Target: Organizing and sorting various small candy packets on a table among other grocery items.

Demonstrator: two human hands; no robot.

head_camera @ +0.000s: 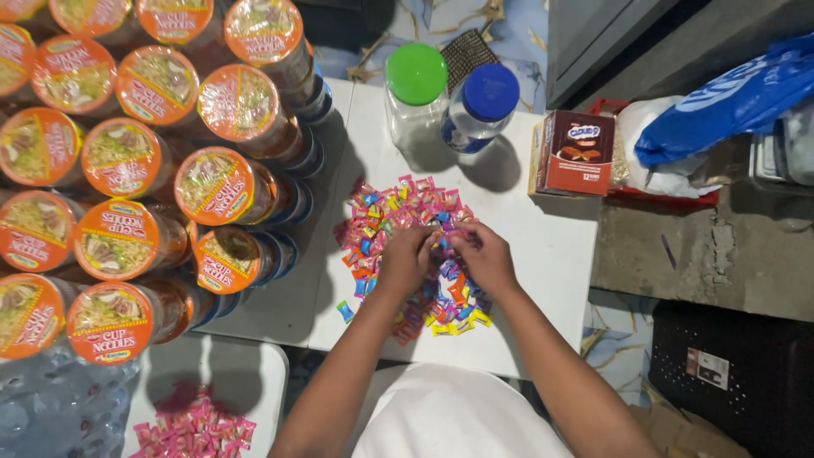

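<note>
Left hand (405,259) and right hand (485,256) meet mid-pile, fingers curled pinching wrapped candies (398,212); pile spreads directly beneath, elongated away from body on white bench (551,246).

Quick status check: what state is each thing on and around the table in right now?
Left hand: on the candy pile, fingers curled.
Right hand: on the pile, pinching wrappers.
Loose candies: wrapped, spread on the white table.
Green-lidded jar: upright, closed.
Blue-lidded jar: upright, closed.
Brown box: closed.
Cup noodles: sealed, stacked on their sides.
</note>
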